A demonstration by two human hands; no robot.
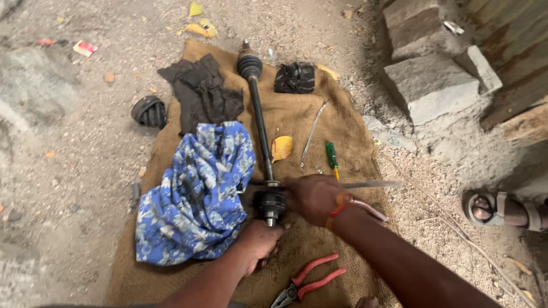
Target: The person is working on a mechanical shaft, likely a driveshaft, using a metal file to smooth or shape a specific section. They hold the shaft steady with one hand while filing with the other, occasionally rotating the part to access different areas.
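Axle shaft [260, 122] lies on sacking [319, 114]; left hand [258, 242] grips its near joint [269, 204], right hand [313, 197] clenches a blurred rod [371, 185]; joint not yet off.

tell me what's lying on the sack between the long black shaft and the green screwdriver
In the head view, a yellow dry leaf lies next to the shaft, then a thin metal rod, then the green screwdriver. All rest on the sack.

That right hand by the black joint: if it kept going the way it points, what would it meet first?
The right hand points left across the sacking, already against the black joint at the near end of the axle shaft. Beyond that lies the blue patterned cloth, though depth is hard to judge.
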